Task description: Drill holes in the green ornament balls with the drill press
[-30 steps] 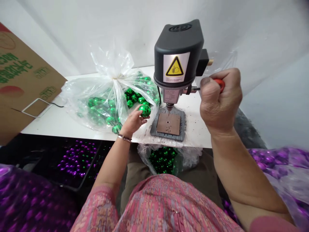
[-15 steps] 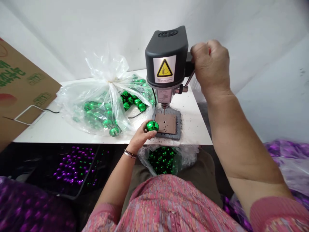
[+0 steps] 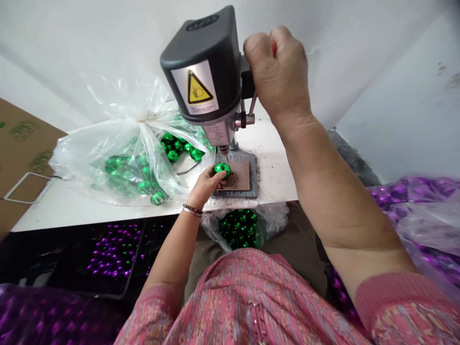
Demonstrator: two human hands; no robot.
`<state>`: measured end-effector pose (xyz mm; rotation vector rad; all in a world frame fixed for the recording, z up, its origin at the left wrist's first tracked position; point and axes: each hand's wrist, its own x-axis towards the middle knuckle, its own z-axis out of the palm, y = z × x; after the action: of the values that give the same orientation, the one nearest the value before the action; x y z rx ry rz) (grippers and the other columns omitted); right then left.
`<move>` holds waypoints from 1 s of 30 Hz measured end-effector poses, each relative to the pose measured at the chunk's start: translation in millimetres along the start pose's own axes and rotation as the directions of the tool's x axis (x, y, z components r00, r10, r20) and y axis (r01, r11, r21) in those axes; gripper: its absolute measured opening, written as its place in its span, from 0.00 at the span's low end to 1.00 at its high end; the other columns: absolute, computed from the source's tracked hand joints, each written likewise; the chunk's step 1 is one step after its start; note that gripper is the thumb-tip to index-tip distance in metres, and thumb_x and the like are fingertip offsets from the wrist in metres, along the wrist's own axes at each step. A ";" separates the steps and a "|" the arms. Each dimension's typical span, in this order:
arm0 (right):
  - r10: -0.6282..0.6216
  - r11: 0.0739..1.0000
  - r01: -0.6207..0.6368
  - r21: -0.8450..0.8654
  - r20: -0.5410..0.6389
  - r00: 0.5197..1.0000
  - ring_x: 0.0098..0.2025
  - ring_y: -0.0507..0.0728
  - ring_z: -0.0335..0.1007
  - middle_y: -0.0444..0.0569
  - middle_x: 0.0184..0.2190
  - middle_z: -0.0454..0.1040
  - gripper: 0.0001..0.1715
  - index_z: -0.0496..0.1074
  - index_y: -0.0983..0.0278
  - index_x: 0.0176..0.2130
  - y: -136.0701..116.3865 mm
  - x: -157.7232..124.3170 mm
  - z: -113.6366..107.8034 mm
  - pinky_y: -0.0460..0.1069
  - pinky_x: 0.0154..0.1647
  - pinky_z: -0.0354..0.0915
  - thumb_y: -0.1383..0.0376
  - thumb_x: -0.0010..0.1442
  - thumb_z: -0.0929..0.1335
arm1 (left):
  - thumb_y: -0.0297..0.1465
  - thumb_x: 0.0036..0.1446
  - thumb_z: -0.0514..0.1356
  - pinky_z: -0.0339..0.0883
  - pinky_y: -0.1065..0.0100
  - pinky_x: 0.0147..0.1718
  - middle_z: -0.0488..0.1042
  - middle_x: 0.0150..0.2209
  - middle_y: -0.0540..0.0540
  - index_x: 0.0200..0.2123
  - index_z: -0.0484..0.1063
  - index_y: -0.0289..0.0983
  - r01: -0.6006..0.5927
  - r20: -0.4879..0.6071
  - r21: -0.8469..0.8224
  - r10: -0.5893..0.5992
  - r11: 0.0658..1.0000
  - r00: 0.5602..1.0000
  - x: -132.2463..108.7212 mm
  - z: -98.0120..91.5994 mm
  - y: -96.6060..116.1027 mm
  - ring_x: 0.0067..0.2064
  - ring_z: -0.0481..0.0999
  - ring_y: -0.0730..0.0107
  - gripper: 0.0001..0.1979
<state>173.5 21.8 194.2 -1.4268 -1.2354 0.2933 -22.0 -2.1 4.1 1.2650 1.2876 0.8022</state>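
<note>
Green foil ball (image 3: 222, 169) clamped in L hand (image 3: 206, 186) fingertips on brown plate (image 3: 241, 176), drill bit (image 3: 226, 153) just above them; R hand (image 3: 278, 79) fist wrapped round feed lever (image 3: 252, 104). Positioning stage: ball needs centring & steady hold.

A shiny green ball (image 3: 222, 169) is held by the left hand (image 3: 205, 184) under the black bench drill (image 3: 206, 72), whose lever is gripped by the right hand (image 3: 278, 72).

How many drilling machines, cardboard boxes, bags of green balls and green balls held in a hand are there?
Drilling machine: 1
Cardboard box: 1
Bags of green balls: 2, the big bag and the small bag
Green ball in the left hand: 1
Total: 5
</note>
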 end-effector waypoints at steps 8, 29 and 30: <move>-0.014 1.000 0.014 0.009 0.025 1.000 0.29 0.43 0.39 0.37 0.25 0.44 0.24 0.44 0.63 0.24 -0.1 -1.4 -1.4 0.41 0.35 0.49 0.62 0.68 0.60 | 0.36 0.52 0.65 0.68 0.73 0.29 0.76 0.32 0.49 0.57 0.70 0.35 -0.023 -0.061 0.213 0.037 0.977 0.997 4.5 9.0 3.1 0.29 0.72 0.74 0.28; -0.341 0.916 0.326 0.232 0.024 0.940 0.28 0.45 0.42 0.37 0.23 0.47 0.17 0.50 0.61 0.26 19.3 -27.3 -14.0 0.44 0.32 0.51 0.69 0.60 0.64 | 0.29 0.47 0.69 0.73 0.68 0.38 0.76 0.33 0.50 0.63 0.68 0.34 -0.024 -0.046 0.345 0.042 0.938 0.998 4.2 25.7 16.1 0.32 0.71 0.73 0.38; -0.365 0.912 0.350 0.216 0.034 0.930 0.27 0.45 0.43 0.37 0.23 0.48 0.14 0.52 0.61 0.26 21.7 -33.4 -16.8 0.44 0.32 0.51 0.69 0.57 0.64 | 0.29 0.47 0.69 0.73 0.69 0.38 0.76 0.34 0.50 0.63 0.68 0.34 -0.027 -0.041 0.344 0.044 0.939 0.998 4.0 25.8 16.5 0.32 0.71 0.73 0.38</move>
<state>183.5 -9.3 165.8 -0.9955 -1.4552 0.2148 7.0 -0.7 14.8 1.5565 1.4927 0.6525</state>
